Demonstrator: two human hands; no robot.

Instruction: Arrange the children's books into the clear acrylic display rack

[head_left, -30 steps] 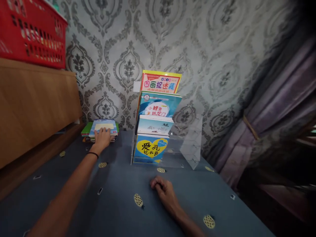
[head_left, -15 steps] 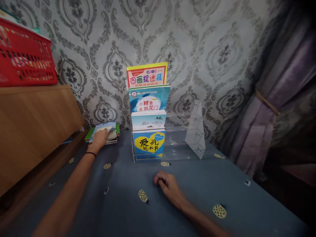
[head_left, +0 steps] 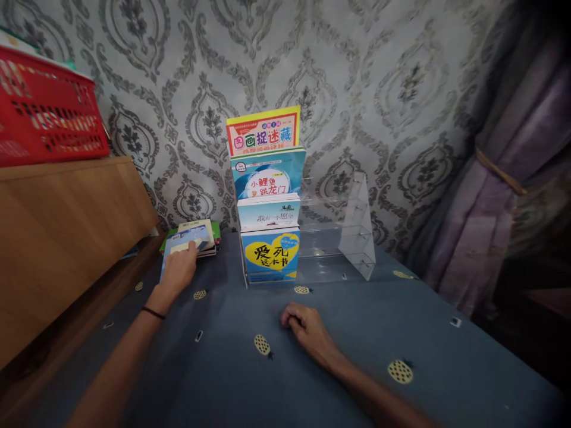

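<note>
My left hand [head_left: 179, 266] grips a light-blue book [head_left: 184, 238] by its near edge, at the top of a low pile of books [head_left: 213, 232] at the left. The held book overhangs the near side of the pile; a cream-coloured cover shows behind it. A dark band circles my left wrist. My right hand [head_left: 306, 326] rests on the blue cloth, curled into a loose fist with nothing visible in it. Beyond it stands a clear tiered book rack [head_left: 357, 232], its left column filled with books. A blue book with a yellow heart [head_left: 270, 257] occupies the lowest tier.
Under everything lies a blue tablecloth [head_left: 232, 380] with pineapple prints. To the left is a wooden cabinet [head_left: 75, 238] bearing a red plastic basket [head_left: 49, 113]. A patterned wall [head_left: 267, 53] rises behind the rack, and a purple curtain [head_left: 473, 238] hangs at the right.
My left hand has drawn the light-blue book toward me, off the front of the pile, uncovering the cream cover. My right hand keeps its place, and the view has shifted slightly.
</note>
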